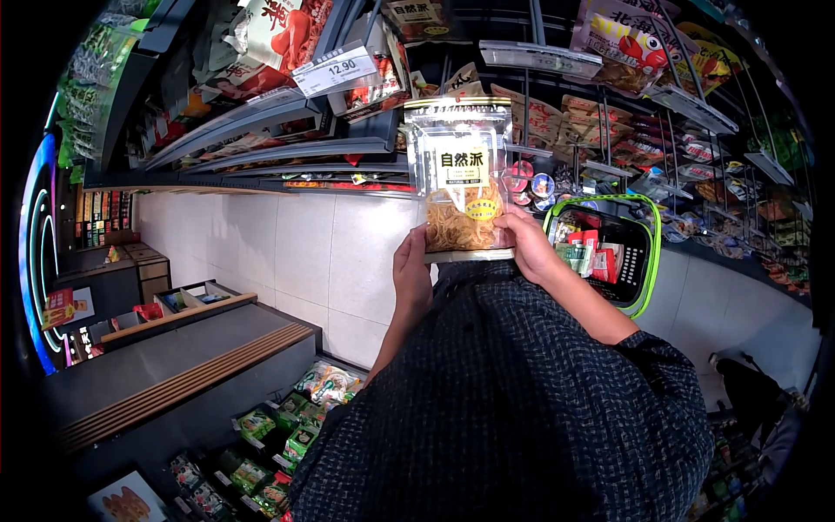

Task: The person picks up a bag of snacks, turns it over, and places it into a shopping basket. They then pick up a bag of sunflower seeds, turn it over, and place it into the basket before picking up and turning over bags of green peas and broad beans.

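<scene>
A clear snack pouch [463,178] with a pale label and shredded yellowish-brown food inside stands upright before my chest. My left hand [412,259] grips its lower left edge. On the lower right edge, my right hand [531,244] holds it with the thumb on the front. The fingers behind the pouch are partly hidden. Just right of my right forearm sits a black shopping basket [652,261] with a bright green rim. Inside it lie several small packets [600,261], red, green and white.
Shelves of packaged snacks fill the far side, with a price tag [335,70] reading 12.90. Hanging bags [622,43] are at the upper right. A grey display counter [183,348] stands left, with green packs [300,439] below. Another person [752,391] is at the lower right.
</scene>
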`<state>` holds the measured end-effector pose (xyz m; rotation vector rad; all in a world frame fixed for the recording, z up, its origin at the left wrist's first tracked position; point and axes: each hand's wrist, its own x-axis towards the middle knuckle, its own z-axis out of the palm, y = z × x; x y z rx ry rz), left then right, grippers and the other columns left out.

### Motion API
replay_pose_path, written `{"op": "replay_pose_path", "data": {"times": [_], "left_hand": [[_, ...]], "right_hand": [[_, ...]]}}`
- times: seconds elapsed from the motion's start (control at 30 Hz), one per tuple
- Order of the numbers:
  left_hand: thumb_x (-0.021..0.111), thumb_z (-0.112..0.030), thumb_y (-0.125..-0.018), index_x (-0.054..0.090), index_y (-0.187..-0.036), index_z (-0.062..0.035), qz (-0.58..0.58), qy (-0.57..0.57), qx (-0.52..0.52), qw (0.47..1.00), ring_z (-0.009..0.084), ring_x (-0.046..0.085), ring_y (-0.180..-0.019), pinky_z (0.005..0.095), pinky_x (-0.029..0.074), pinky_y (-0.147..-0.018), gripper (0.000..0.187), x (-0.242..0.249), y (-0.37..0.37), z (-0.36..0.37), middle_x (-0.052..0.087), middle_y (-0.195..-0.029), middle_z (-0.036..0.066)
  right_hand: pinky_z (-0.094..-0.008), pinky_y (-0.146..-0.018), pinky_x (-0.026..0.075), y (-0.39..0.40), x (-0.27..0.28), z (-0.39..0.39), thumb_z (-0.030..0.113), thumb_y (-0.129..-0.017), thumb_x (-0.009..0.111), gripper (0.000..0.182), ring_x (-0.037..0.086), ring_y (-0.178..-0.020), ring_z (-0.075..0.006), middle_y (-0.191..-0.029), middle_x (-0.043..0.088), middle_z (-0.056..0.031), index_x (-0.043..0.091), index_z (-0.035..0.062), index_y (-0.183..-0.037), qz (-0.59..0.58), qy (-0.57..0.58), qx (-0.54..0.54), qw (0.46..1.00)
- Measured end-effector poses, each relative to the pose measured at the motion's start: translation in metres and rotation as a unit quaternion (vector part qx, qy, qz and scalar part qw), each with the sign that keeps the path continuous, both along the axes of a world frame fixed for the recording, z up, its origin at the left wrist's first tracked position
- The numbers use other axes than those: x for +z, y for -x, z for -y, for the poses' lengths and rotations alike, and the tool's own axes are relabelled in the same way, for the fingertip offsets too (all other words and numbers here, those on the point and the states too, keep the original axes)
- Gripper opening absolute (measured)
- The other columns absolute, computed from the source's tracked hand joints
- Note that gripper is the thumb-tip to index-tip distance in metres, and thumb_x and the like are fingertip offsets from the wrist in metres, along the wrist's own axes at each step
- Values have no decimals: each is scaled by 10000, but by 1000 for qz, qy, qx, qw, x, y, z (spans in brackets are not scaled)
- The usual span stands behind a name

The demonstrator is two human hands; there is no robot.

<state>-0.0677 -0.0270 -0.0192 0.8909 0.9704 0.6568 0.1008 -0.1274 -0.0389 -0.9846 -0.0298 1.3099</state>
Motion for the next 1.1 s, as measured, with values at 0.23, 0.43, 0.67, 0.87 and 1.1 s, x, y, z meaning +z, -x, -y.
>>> {"op": "replay_pose_path", "data": {"times": [0.23, 0.43, 0.67, 0.87, 1.1], "left_hand": [[533, -188, -968, 573, -1150, 58, -13, -17, -48, 999, 107, 584, -960, 249, 454, -867, 308, -3, -1, -2, 643, -1046, 79], [583, -147, -938, 583, -1138, 62, -24, -43, -67, 997, 100, 591, -922, 242, 458, -845, 289, 3, -3, 0, 654, -1015, 76], [595, -145, -930, 592, -1127, 63, -50, -63, -81, 993, 110, 600, -898, 243, 468, -823, 286, 10, -4, 2, 659, -1000, 92], [582, -158, -939, 585, -1145, 68, -51, -70, -90, 992, 118, 602, -912, 251, 469, -831, 306, 10, -3, 2, 658, -1012, 98], [565, -159, -947, 549, -1206, 79, -53, -84, -105, 989, 133, 603, -949, 265, 466, -867, 352, 8, -3, 2, 650, -1053, 114]], "right_hand": [[-212, -723, 489, 1, 8, 0, 101, -876, 498, 246, 601, -797, -62, -969, 646, -22, 572, 19, -1097, -1, 6, -11, 1000], [-206, -691, 478, 1, 4, 0, 101, -873, 504, 245, 587, -763, -54, -946, 643, -12, 571, 22, -1095, -9, 3, -14, 1000], [-185, -646, 411, 2, 7, 0, 112, -870, 517, 240, 516, -699, -29, -884, 618, 26, 581, 34, -1088, 5, 8, -15, 1000], [-200, -696, 419, -1, 5, 3, 92, -862, 532, 246, 523, -756, -43, -939, 615, 17, 579, 40, -1099, 3, 0, -1, 1000], [-186, -668, 402, -1, 5, 5, 90, -865, 533, 194, 503, -721, -31, -885, 594, 43, 581, 62, -1051, 0, -13, -3, 1000]]}}
